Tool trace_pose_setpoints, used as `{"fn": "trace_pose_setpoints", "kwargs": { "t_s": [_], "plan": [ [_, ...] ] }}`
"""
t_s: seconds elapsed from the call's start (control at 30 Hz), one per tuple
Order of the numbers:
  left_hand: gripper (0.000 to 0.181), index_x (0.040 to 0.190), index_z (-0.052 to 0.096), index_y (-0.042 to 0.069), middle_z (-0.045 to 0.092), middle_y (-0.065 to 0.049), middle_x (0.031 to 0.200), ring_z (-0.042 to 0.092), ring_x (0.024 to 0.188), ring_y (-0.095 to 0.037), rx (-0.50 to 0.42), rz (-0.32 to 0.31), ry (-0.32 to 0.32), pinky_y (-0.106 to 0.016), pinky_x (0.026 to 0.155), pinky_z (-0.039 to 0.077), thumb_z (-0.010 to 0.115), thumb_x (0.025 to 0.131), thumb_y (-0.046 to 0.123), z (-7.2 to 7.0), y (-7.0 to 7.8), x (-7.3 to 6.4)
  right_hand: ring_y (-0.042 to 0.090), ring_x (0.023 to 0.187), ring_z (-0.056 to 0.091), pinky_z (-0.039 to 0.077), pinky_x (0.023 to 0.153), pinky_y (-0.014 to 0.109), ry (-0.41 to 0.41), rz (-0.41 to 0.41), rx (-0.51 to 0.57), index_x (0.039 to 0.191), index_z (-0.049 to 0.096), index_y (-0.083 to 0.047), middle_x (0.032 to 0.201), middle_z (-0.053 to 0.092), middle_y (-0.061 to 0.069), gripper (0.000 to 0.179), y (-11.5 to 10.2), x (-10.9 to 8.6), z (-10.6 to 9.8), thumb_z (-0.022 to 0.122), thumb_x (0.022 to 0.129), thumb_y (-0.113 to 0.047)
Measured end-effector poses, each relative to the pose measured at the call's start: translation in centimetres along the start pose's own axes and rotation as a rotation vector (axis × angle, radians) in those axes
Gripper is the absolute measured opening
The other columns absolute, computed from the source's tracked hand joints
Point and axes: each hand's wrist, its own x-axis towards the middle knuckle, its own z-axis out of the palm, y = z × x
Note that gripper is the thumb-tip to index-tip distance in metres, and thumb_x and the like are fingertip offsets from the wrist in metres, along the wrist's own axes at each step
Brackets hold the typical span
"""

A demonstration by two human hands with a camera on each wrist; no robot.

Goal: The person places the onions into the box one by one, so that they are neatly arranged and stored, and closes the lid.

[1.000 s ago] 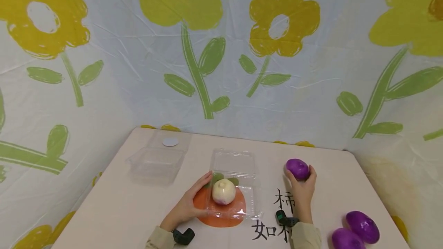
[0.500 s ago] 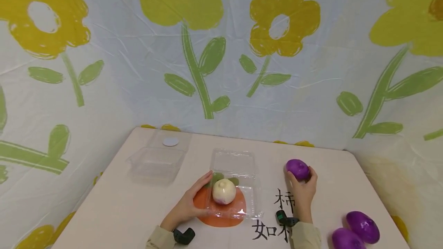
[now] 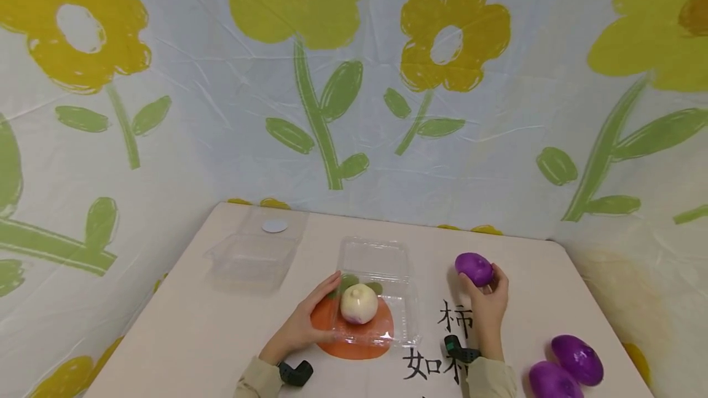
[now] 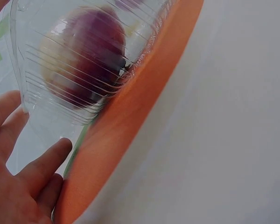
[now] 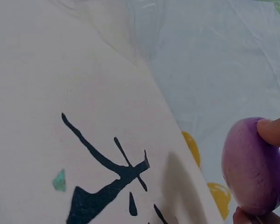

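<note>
In the head view, a clear plastic clamshell box (image 3: 408, 318) stands at the middle of the table, lid back. Inside sits a round onion-like vegetable (image 3: 358, 304), cream above and purple below. My left hand (image 3: 301, 324) lies spread along the box's left side. In the left wrist view, two fingertips (image 4: 18, 100) are right at the box's edge, while other fingers stand apart from it. To the right, my right hand (image 3: 489, 306) grips a glossy purple onion-like vegetable (image 3: 473, 268) between thumb and fingers. The right wrist view shows the thumb (image 5: 273, 131) pressed on its side.
A second clear box (image 3: 251, 257) stands open at the back left, with a white round sticker (image 3: 275, 226) on its lid. Two more purple vegetables (image 3: 577, 360) lie at the front right. A flower-printed cloth (image 3: 442, 177) hangs behind the table (image 3: 182, 324).
The head view has shifted slightly. My right hand has moved a little to the right around the purple vegetable. The left hand and the box keep their places.
</note>
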Motion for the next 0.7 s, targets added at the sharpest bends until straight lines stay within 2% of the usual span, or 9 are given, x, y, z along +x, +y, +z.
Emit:
{"fn": "trace_pose_setpoints", "kwargs": {
  "t_s": [0.17,0.23,0.5,0.7],
  "plan": [
    [0.096,0.153,0.034,0.004,0.023,-0.014,0.162,0.02,0.149,-0.033,0.006,0.007,0.006,-0.023,0.117,0.016,0.088,0.074,0.014,0.1,-0.1,0.1,0.025,0.125,0.043,0.042,0.094,0.008,-0.055,-0.045,-0.022,0.151,0.034,-0.007,0.145,0.041,0.012,0.08,-1.4,-0.4,-0.5,0.079,0.086,-0.015],
    [0.096,0.153,0.034,0.002,0.023,-0.012,0.163,0.02,0.149,-0.031,0.018,0.011,0.005,-0.024,0.117,0.016,0.088,0.074,0.017,0.2,-0.5,0.1,0.023,0.125,0.042,0.041,0.097,0.009,-0.082,-0.057,-0.02,0.151,0.034,-0.007,0.146,0.04,0.012,0.079,-2.4,-0.7,-0.8,0.078,0.086,-0.013],
    [0.096,0.152,0.034,0.002,0.024,-0.012,0.163,0.021,0.149,-0.032,0.031,0.025,0.011,-0.023,0.118,0.015,0.088,0.074,0.019,0.1,-0.3,0.1,0.014,0.123,0.045,0.04,0.103,0.014,-0.177,-0.151,0.043,0.15,0.037,-0.005,0.144,0.042,0.01,0.077,-5.5,-1.5,-1.1,0.077,0.084,0.001],
    [0.096,0.152,0.035,0.003,0.024,-0.021,0.16,0.021,0.147,-0.04,0.022,0.029,0.022,-0.021,0.117,0.015,0.088,0.072,0.01,0.3,-0.7,-0.2,0.015,0.124,0.047,0.041,0.101,0.012,-0.263,-0.206,0.083,0.147,0.041,-0.003,0.14,0.047,0.005,0.074,-7.7,-2.4,-0.9,0.075,0.082,0.008]
  ]
}}
